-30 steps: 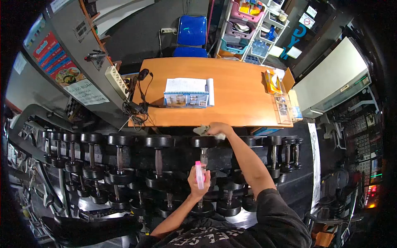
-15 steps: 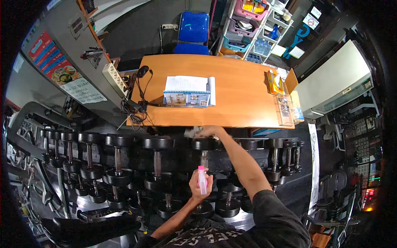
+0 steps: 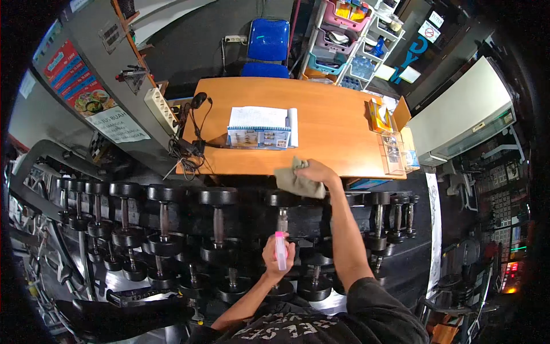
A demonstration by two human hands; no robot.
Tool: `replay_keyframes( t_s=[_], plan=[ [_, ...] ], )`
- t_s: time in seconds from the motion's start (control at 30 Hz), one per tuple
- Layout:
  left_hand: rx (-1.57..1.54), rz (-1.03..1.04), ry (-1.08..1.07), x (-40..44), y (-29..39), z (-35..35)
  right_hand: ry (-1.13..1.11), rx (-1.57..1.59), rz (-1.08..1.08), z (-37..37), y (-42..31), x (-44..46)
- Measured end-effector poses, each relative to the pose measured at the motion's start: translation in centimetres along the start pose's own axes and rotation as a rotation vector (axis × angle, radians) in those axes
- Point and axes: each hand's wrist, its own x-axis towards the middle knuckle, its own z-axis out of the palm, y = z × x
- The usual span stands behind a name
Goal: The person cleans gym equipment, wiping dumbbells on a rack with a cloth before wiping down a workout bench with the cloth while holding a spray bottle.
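Several dumbbells (image 3: pixel 218 223) sit partly hidden from me behind the arms (image 3: pixel 249 301); the left hand (image 3: pixel 272 261), wrapped round a pink-and-white object (image 3: pixel 281 252), masks some of it. The right arm (image 3: pixel 349 241) stretches forward, the right hand (image 3: pixel 317 171) gripping a cloth (image 3: pixel 300 182) at the near edge of the wooden desk (image 3: pixel 338 120), contact unclear to me. Behind stands a blue chair (image 3: pixel 268 41).

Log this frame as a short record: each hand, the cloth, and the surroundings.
left hand: gripping a pink-and-white object
right hand: gripping a grey-green cloth
cloth position: at the near edge of the desk, overlapping a dumbbell in view; contact unclear
dumbbells: lined up in rows between person and desk
on desk: spiral-bound calendar, tangled cables at its left end
beyond desk: blue chair
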Motion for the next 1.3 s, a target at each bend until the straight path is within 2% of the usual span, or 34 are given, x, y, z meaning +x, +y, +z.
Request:
replay_keyframes(
  t_s=[0.07, 0.1, 0.13, 0.2, 0.23, 0.3, 0.33, 0.4, 0.43, 0.53, 0.57, 0.63, 0.67, 0.73, 0.8, 0.87, 0.9, 0.93, 1.0, 1.07, 1.1, 1.13, 1.2, 1.23, 1.27, 1.3],
  plan=[
    [0.081, 0.042, 0.000, 0.0, -0.2, 0.1, 0.324, 0.178, -0.216, 2.5, 4.1, 3.7],
    [0.049, -0.012, -0.008, 0.0, 0.1, 0.2, 0.229, 0.007, -0.063, 3.2, 2.2, 2.4],
    [0.021, -0.066, -0.017, -0.1, 0.3, 0.2, 0.365, -0.117, -0.237, 6.0, 3.3, 3.1],
    [0.057, -0.005, -0.014, -0.3, -0.2, -0.2, 0.221, 0.052, -0.401, 7.2, 4.4, 5.2],
    [0.090, 0.050, 0.003, -0.2, -0.6, -0.2, 0.227, 0.050, -0.414, 6.7, 3.5, 4.3],
    [0.066, 0.029, 0.047, -0.7, -1.1, -0.3, 0.184, -0.073, -0.286, 6.1, 1.6, 1.4],
    [0.031, 0.005, 0.087, -0.6, -1.1, -0.3, 0.193, -0.073, -0.296, 6.6, 1.8, 0.6],
    [-0.016, -0.048, 0.090, -0.1, 0.0, -0.2, 0.562, 0.038, -0.568, 8.9, 3.2, -1.2],
    [-0.034, -0.073, 0.090, -0.1, 0.1, -0.1, 0.508, 0.077, -0.471, 8.9, 2.1, -3.9],
    [-0.002, -0.045, 0.087, -0.2, -0.3, -0.2, 0.727, 0.408, -0.579, 12.0, 3.7, -6.4],
    [0.002, -0.052, 0.076, -0.3, -0.8, -0.3, 0.734, 0.411, -0.579, 13.4, 5.1, -6.8],
    [0.006, -0.051, 0.083, -0.6, -1.4, -0.2, 0.594, 0.748, -0.311, 16.4, 8.0, -7.1],
    [0.007, -0.050, 0.082, -0.6, -1.2, -0.2, 0.594, 0.750, -0.312, 17.8, 8.9, -7.2],
    [0.055, -0.023, 0.085, -0.4, -0.6, -0.5, 0.502, 1.481, -0.161, 20.3, 10.4, -7.4],
    [0.034, -0.047, 0.082, -0.4, 0.3, -0.6, 0.422, 1.591, -0.085, 21.4, 11.2, -7.1],
    [0.026, -0.043, 0.126, -0.3, 2.0, -0.9, 0.342, 2.026, -0.051, 21.5, 9.9, -6.6],
    [0.026, -0.039, 0.123, -0.4, 2.6, -1.1, 0.367, 2.056, 0.023, 21.0, 8.9, -6.2],
    [0.088, 0.022, 0.104, -0.7, 2.9, -1.5, 0.295, 2.138, -0.106, 21.5, 10.2, -3.0],
    [0.148, 0.083, 0.081, -1.6, 3.0, -2.4, 0.236, 2.316, -0.070, 20.0, 8.5, -0.7],
    [0.123, -0.004, 0.007, -2.9, 2.5, -3.5, 0.257, 2.288, 0.063, 18.5, 7.0, 0.6],
    [0.141, 0.023, -0.006, -3.3, 3.2, -4.0, 0.375, 2.273, 0.194, 17.1, 4.2, -1.3],
    [0.145, 0.026, -0.005, -3.8, 3.9, -4.8, 0.370, 2.276, 0.192, 17.5, 3.6, -1.4],
    [0.170, -0.026, -0.065, -4.6, 4.5, -6.4, 0.445, 2.402, 0.023, 18.9, 2.9, -1.4],
    [0.163, -0.016, 0.027, -5.0, 3.9, -6.9, 0.469, 2.404, -0.047, 19.8, 2.2, -2.2],
    [0.182, -0.057, 0.021, -6.0, 2.4, -7.9, 0.459, 2.387, -0.166, 20.4, 0.4, -3.8],
    [0.114, -0.148, 0.033, -5.7, 4.4, -8.2, 0.350, 2.339, -0.200, 21.0, -1.0, -5.6]
  ],
)
